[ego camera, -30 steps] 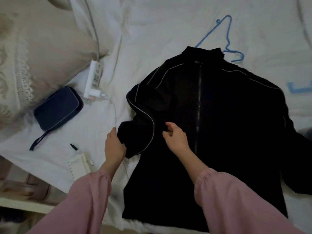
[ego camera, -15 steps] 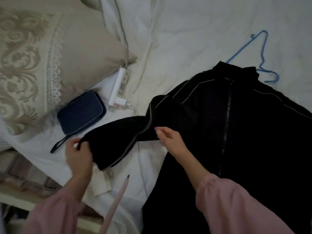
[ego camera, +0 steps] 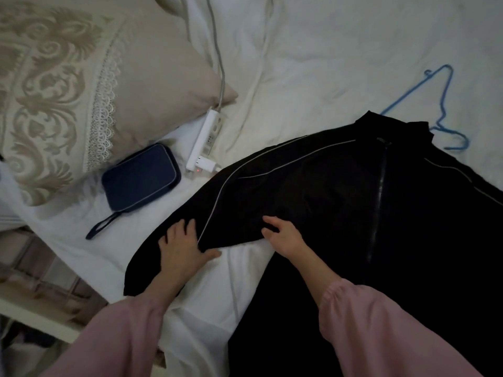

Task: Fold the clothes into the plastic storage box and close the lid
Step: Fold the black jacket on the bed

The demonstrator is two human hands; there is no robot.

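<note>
While the black jacket (ego camera: 326, 191) lies front up on the white sheet (ego camera: 326, 63), its zip (ego camera: 379, 197) running down the middle, one sleeve (ego camera: 220, 202) is stretched out sideways from the jacket's body. The left hand (ego camera: 182, 246) lies flat on that sleeve near its cuff end, fingers straight and spread, pressing the cloth to the sheet and gripping nothing. The right hand (ego camera: 283, 235) is at the sleeve's lower edge, close to where it joins the jacket's body, with thumb and fingers curled together and pinching the cloth. Just past the jacket's collar lies a blue hanger (ego camera: 438, 104). A white power strip (ego camera: 204, 140) lies just off the jacket's shoulder. A navy pouch (ego camera: 140, 178) sits beside the sleeve, apart from it, and a patterned pillow (ego camera: 68, 91) lies beyond the pouch.
</note>
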